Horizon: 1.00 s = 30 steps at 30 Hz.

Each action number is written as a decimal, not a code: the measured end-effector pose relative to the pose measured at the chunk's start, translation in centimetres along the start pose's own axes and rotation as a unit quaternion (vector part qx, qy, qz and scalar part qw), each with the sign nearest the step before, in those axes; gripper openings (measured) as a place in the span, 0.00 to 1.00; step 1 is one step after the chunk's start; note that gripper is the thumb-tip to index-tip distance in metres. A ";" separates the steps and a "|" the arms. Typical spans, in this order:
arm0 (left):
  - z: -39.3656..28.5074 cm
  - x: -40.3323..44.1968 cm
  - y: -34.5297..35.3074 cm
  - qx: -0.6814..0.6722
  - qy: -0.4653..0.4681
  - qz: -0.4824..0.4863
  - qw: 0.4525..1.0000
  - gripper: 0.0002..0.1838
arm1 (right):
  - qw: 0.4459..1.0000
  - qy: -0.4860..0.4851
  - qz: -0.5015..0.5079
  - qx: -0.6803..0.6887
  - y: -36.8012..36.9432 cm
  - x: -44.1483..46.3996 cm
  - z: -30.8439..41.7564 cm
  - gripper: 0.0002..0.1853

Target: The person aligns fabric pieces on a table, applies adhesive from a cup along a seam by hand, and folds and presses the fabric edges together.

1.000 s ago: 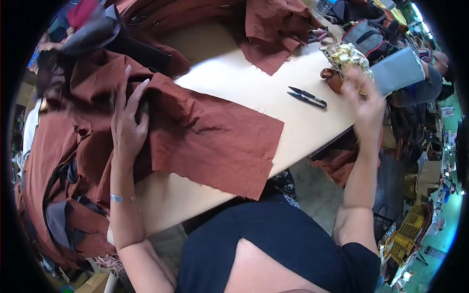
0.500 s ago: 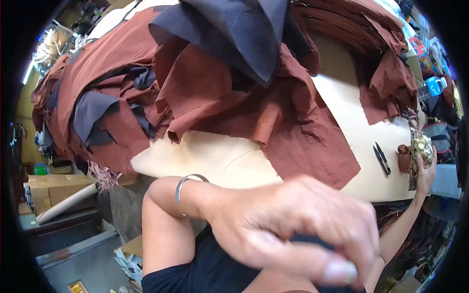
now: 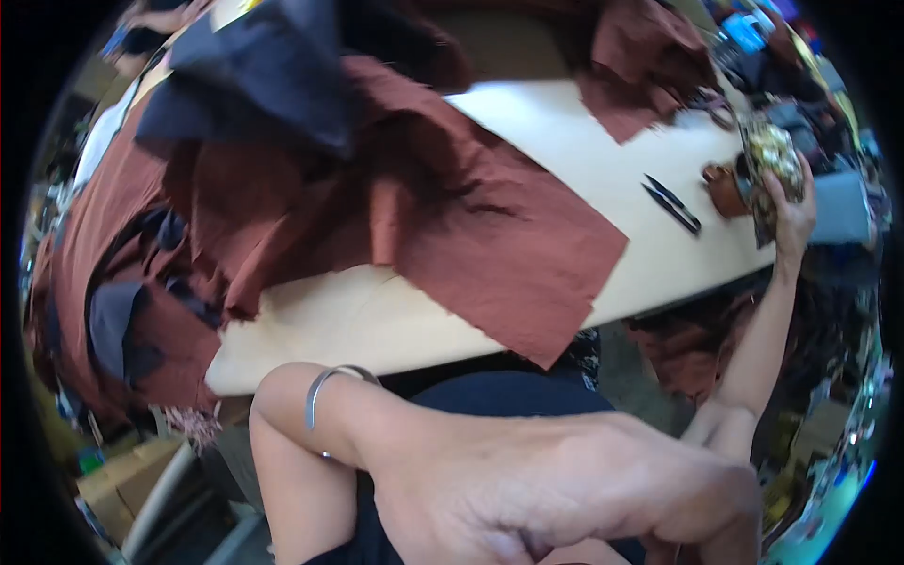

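My left hand (image 3: 565, 480), with a silver cuff bracelet (image 3: 320, 405) on the arm, is raised close to the camera. Its fingers curl inward, and the bottom edge hides what they hold, if anything. At the far right, my right hand (image 3: 796, 207) grips a yellow-and-white patterned item (image 3: 774, 151) at the table edge; its kind is unclear. Beside that item stands a small brown container (image 3: 727, 193). Black thread snips (image 3: 673, 204) lie on the pale table (image 3: 697, 151), left of the container. Rust-brown cloth (image 3: 508, 235) hangs over the table's near edge.
Dark blue cloth (image 3: 264, 75) lies heaped over the brown cloth at the upper left. More brown cloth (image 3: 640, 66) is bunched at the back. A cardboard box (image 3: 122, 485) stands lower left. A grey-blue bin (image 3: 841, 207) is beyond my right hand. Another person's arm (image 3: 155, 19) shows at the top left.
The view has swung to the right, so the cloth, snips and table appear further left. My left hand sits lower in view, its fingertips now mostly hidden. My right hand still grips the patterned item.
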State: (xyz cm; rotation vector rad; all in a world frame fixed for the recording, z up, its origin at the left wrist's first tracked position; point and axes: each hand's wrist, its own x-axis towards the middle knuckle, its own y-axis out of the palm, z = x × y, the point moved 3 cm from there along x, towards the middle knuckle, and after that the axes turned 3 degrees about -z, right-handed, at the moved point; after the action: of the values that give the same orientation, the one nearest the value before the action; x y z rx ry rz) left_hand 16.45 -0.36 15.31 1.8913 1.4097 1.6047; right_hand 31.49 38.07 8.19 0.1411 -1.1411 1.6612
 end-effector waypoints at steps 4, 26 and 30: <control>0.8 0.5 -0.8 -0.028 -0.054 0.050 0.997 0.12 | 0.995 0.013 -0.066 0.076 -3.2 1.1 1.0 0.29; -6.4 -4.3 -10.3 0.300 -0.078 -0.243 0.919 0.10 | 0.817 0.363 -0.076 0.442 -6.3 -0.8 -8.6 0.24; -7.5 -5.6 -11.8 0.298 -0.059 -0.275 0.912 0.09 | 0.833 0.325 -0.129 0.429 -13.1 -0.4 -9.7 0.26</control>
State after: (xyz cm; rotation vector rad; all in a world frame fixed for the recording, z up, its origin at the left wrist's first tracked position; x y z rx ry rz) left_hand 4.76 -1.84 5.90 1.5790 2.2927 0.8304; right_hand 46.22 44.54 10.66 0.2548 0.1837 1.6622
